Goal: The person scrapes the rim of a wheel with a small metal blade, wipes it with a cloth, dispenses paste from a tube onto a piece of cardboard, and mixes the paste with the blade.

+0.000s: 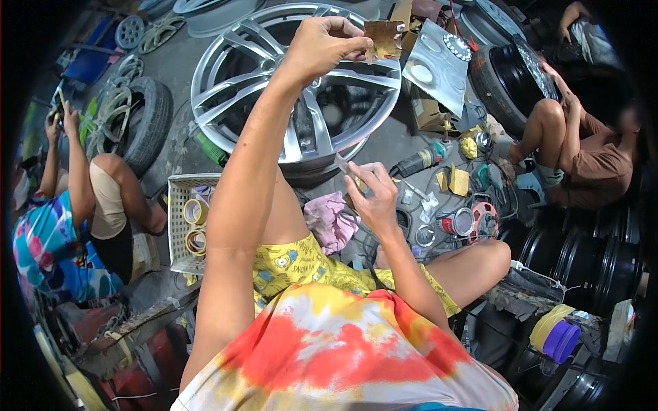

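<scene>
Two bare hands are busy around the big silver wheel (pixel 317 125), which lies face up just past the knees, at the far middle of the scene. The left hand (pixel 325 46) reaches over it, thumb and fingers pinched on the near-left edge of a small brown card (pixel 385 40), held up above the wheel's far right side. The right hand (pixel 373 192), lower and nearer, appears to grip a small grey blade (pixel 341 163) at its fingertips, just off the wheel's near lip; its other fingers are loosely curled. To handle these well, I would keep the card's pinch at the edge, leaving its face free, and hold the blade low and flat, angled away from the fingers and the polished spokes. The right is the tight side: a silver panel (pixel 439 68) stands close to the wheel's far right edge, and a grinder (pixel 425 159) lies near its lower right, so the elbow should stay in. A pink cloth (pixel 331 220) takes up the near middle. On the left, bare floor (pixel 175 72) beyond the basket (pixel 179 226) gives better room, before a tyre (pixel 149 127) bounds it.
</scene>
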Tool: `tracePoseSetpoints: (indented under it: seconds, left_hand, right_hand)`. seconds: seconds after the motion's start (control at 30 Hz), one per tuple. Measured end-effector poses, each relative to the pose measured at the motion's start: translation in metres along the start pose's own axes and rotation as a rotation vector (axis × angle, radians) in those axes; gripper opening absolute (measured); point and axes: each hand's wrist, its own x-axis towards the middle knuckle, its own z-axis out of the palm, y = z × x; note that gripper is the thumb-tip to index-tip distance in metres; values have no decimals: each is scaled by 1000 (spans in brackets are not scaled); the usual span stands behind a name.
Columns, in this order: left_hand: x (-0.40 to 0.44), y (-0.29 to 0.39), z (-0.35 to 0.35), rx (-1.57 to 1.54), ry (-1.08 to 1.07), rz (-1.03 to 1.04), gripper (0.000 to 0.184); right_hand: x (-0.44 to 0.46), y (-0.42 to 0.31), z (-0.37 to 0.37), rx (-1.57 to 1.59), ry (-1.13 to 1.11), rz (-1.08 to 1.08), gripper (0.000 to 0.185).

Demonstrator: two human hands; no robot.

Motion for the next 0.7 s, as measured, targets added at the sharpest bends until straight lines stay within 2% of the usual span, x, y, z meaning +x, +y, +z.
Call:
tracePoseSetpoints:
  seconds: [0.23, 0.4, 0.7]
  left_hand:
    - [1, -1, 1, -1, -6, 6, 19]
    - [2, -3, 0, 5, -7, 19, 18]
    - [1, -4, 4, -34, 47, 58, 16]
  right_hand:
    - [37, -8, -35, -104, 14, 33, 22]
    - [37, -8, -29, -84, -38, 108, 21]
    - [20, -19, -17, -43, -64, 12, 24]
